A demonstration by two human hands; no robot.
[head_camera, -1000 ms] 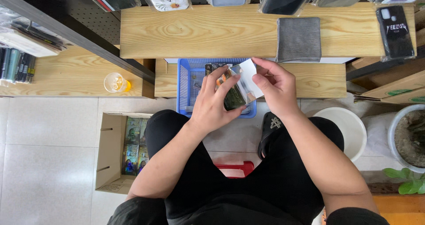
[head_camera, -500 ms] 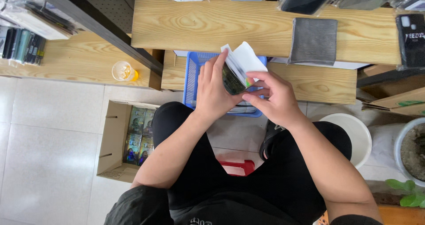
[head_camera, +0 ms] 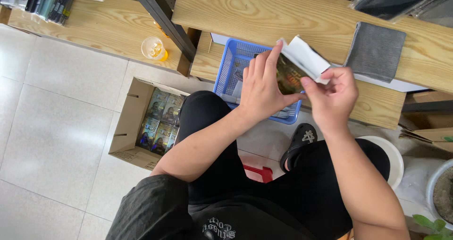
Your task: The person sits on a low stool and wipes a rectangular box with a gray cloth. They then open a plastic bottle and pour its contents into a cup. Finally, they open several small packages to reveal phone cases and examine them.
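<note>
Head cam: left hand [head_camera: 262, 86] is clamped round a small dark box [head_camera: 289, 77], held over the blue basket [head_camera: 226, 75]. Right hand [head_camera: 332, 96] pinches the white flap [head_camera: 306, 58] at its top end. I'd keep the box steady and pull the flap gently so it doesn't tear.

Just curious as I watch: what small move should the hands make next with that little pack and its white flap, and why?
Probably pull the white flap further out with the right hand, since it already sticks out of the pack, which the left hand grips above the blue basket.
</note>
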